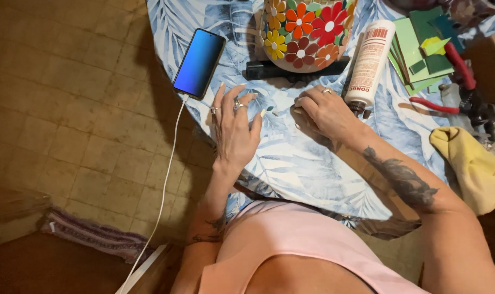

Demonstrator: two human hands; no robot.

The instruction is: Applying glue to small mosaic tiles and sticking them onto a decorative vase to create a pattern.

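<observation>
Both hands rest on the leaf-print tablecloth (307, 163) in the head view — left hand (235, 126) flat, fingers spread and empty, right hand (326, 111) curled, knuckles down, whether it pinches anything I cannot tell. Glue bottle (370, 60) lies tipped just beside the right hand, nozzle toward it — a nudge could likely roll it or smear glue; the flowered pot (304, 32) stands just beyond.

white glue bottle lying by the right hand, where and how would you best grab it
Probably around the middle of the white cylindrical glue bottle, coming from above with fingers across its width. It lies on its side on the blue leaf-print tablecloth, dark nozzle end toward the right hand, so the round body is open from the top. Green cut sheets crowd its far side, so wrap it from the near side.
</observation>
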